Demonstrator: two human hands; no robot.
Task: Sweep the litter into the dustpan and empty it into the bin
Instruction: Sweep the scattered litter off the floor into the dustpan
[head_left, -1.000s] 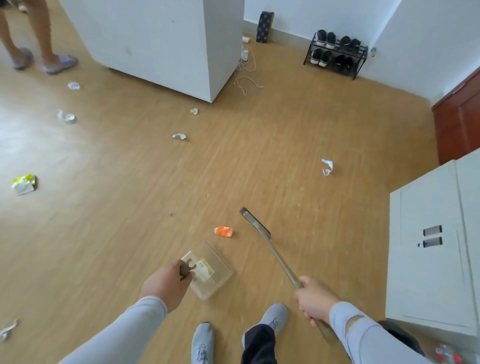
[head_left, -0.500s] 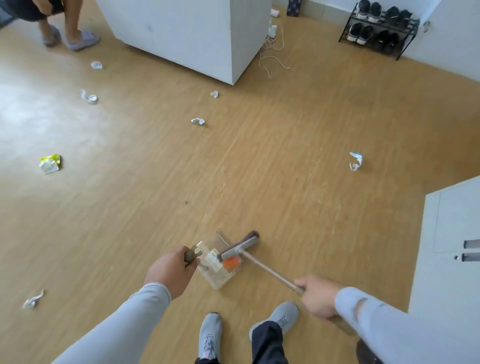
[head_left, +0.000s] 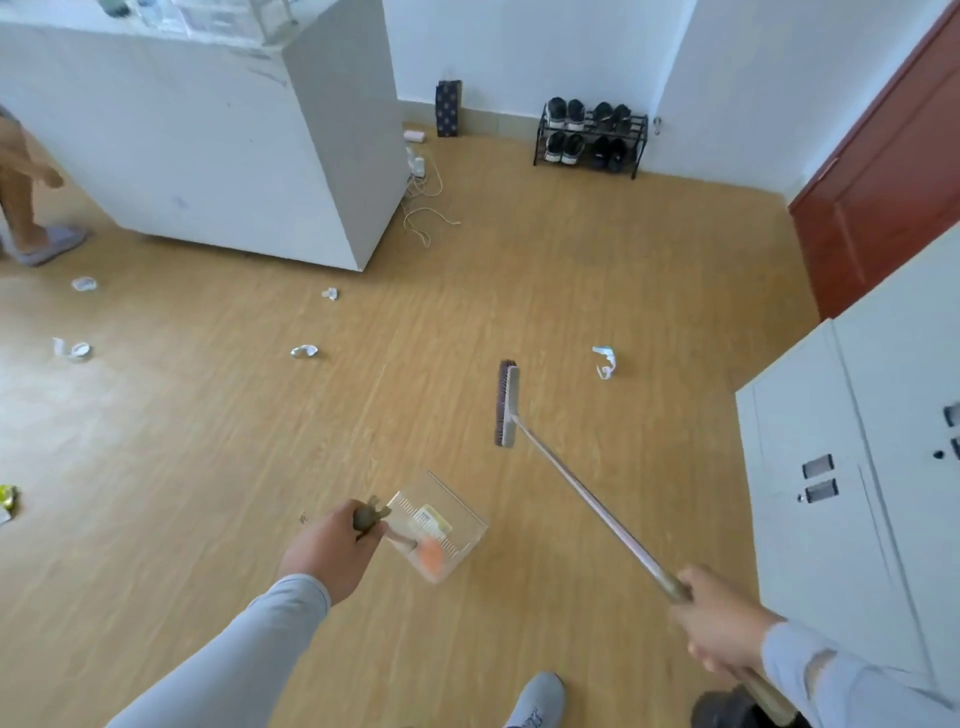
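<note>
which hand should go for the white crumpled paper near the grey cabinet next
Right. The right hand grips the broom, whose head sits just left of that paper; the left hand holds the dustpan.

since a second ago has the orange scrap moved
Yes. The orange scrap was on the bare floor beyond the dustpan; now it lies inside it, held by the left hand.

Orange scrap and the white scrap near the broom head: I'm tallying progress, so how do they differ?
The orange scrap lies inside the clear dustpan; the white scrap lies on the bare floor, uncollected. The orange scrap sits close to the left hand; the white scrap lies just beyond the broom head. Both are small crumpled litter.
</note>
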